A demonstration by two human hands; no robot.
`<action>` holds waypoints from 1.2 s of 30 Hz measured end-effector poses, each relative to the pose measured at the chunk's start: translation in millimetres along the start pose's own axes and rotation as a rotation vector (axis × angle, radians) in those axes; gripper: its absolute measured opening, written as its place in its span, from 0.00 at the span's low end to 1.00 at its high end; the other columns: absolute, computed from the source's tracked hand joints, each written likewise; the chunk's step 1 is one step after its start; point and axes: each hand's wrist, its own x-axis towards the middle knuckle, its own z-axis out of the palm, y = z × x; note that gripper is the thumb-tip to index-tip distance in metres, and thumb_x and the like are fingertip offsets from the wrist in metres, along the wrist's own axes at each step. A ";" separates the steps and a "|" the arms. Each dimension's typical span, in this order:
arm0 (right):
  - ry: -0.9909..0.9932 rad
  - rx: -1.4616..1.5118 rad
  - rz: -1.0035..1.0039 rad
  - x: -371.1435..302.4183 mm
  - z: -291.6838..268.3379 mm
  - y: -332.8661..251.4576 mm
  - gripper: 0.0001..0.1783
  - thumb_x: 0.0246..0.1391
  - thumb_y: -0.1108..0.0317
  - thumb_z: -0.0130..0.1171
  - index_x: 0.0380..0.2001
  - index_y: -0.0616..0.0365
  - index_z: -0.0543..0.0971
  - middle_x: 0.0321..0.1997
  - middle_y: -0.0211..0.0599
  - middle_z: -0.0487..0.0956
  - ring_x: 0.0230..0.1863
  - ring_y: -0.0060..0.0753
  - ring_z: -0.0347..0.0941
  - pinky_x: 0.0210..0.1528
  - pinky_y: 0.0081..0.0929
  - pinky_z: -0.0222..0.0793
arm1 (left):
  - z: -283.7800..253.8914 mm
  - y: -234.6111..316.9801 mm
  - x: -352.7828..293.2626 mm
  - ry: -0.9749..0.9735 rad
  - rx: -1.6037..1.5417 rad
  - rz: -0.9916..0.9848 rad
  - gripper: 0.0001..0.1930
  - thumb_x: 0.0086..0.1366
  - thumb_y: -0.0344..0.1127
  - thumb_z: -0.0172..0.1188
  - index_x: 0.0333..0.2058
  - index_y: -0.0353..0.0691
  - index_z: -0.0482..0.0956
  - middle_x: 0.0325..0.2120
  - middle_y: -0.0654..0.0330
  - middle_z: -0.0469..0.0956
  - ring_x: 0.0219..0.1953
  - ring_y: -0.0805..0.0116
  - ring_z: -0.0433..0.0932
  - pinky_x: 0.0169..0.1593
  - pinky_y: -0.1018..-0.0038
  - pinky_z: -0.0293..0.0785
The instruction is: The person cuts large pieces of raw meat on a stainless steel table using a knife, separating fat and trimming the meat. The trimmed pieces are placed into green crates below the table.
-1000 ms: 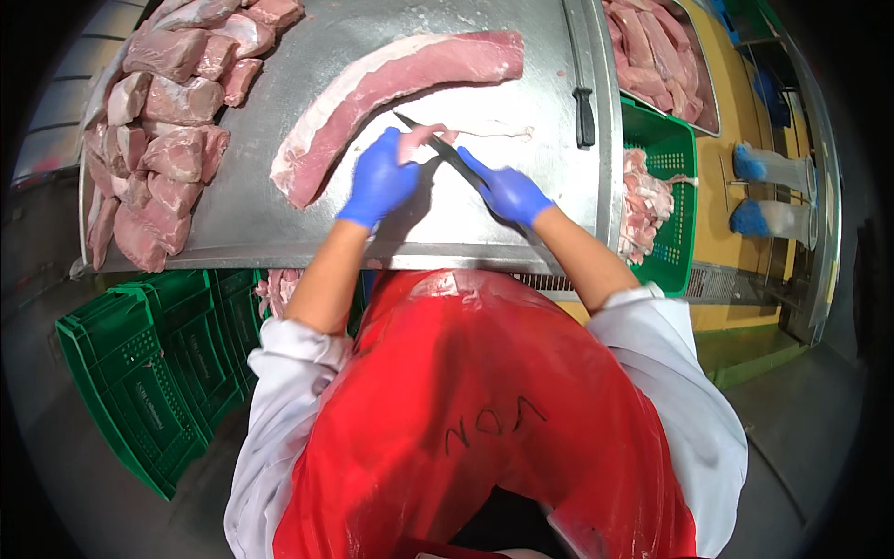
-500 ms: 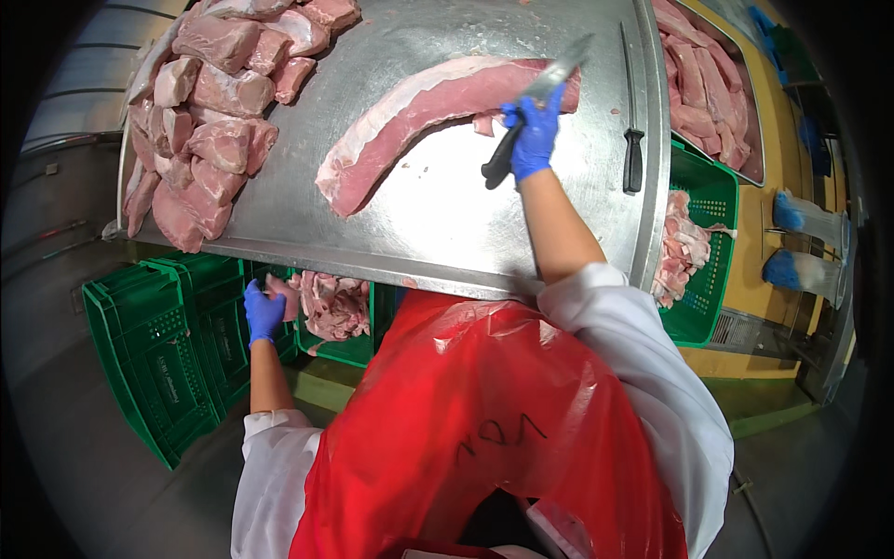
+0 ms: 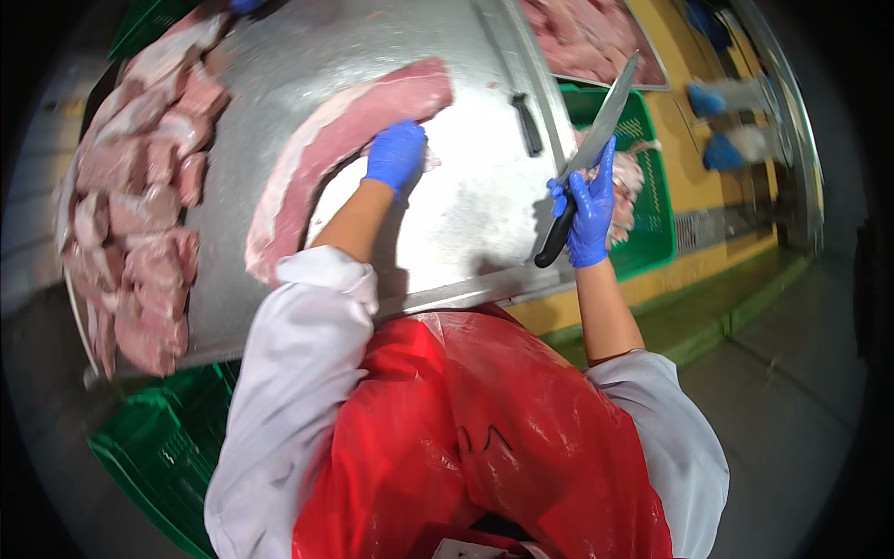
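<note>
My right hand (image 3: 591, 214), in a blue glove, is wrapped round the black handle of a long knife (image 3: 603, 116). Its blade points up and away, over the right edge of the table. On the metal table (image 3: 466, 224) lies a long curved pork loin (image 3: 321, 154) with a pale fat strip along its left side. My gloved left hand (image 3: 396, 156) is at the loin's right edge, fingers curled in. A small meat scrap (image 3: 430, 160) shows beside those fingers, apparently in their grip; the fingertips are hidden.
Several cut pork pieces (image 3: 140, 205) are heaped along the table's left side. A second knife (image 3: 526, 121) lies near the right edge. Beyond are a green crate (image 3: 656, 205) with trimmings and a tray of meat (image 3: 587, 37). Another green crate (image 3: 158, 447) stands lower left. A blue-gloved hand (image 3: 247, 5) shows at the top.
My left hand has come up from the crate of trimmings to the loin's edge. My right hand has carried the knife from the loin to the table's right edge. The view has shifted rightward.
</note>
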 end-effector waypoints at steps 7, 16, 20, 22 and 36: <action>0.307 -0.192 -0.060 -83.2 -82.5 -36.6 0.48 0.65 0.76 0.54 0.79 0.42 0.40 0.29 0.32 0.75 0.22 0.25 0.72 0.24 0.21 0.72 | -6.0 69.6 40.9 -0.077 -0.651 0.000 0.14 0.63 0.40 0.60 0.37 0.32 0.75 0.33 0.42 0.81 0.39 0.46 0.81 0.47 0.59 0.76; 0.191 -0.132 0.122 -82.3 -65.0 7.1 0.42 0.65 0.79 0.52 0.76 0.54 0.46 0.32 0.34 0.75 0.22 0.22 0.70 0.22 0.22 0.71 | -57.6 -171.2 7.0 0.157 -0.485 -0.374 0.36 0.59 0.50 0.73 0.57 0.30 0.73 0.52 0.50 0.78 0.50 0.64 0.78 0.56 0.67 0.75; -0.193 0.052 0.272 -30.1 24.3 96.6 0.37 0.66 0.74 0.56 0.72 0.62 0.51 0.30 0.32 0.75 0.22 0.21 0.71 0.24 0.20 0.72 | -39.5 -201.0 -101.4 -0.061 -0.826 -0.544 0.40 0.56 0.52 0.74 0.61 0.32 0.72 0.57 0.48 0.77 0.58 0.56 0.76 0.63 0.64 0.70; -0.357 -0.042 0.245 13.6 86.9 132.0 0.36 0.64 0.73 0.57 0.70 0.62 0.55 0.35 0.37 0.76 0.30 0.24 0.75 0.27 0.25 0.75 | -49.8 -165.2 -102.6 -0.175 -0.746 -0.499 0.47 0.52 0.54 0.77 0.65 0.34 0.69 0.59 0.50 0.76 0.60 0.57 0.74 0.65 0.65 0.67; -0.157 -0.357 0.390 48.9 132.7 147.2 0.43 0.61 0.75 0.54 0.75 0.47 0.49 0.30 0.42 0.78 0.20 0.31 0.75 0.23 0.34 0.78 | -31.8 -60.1 -93.9 0.015 -0.551 -0.403 0.35 0.48 0.44 0.74 0.52 0.35 0.72 0.47 0.44 0.78 0.50 0.48 0.79 0.54 0.59 0.76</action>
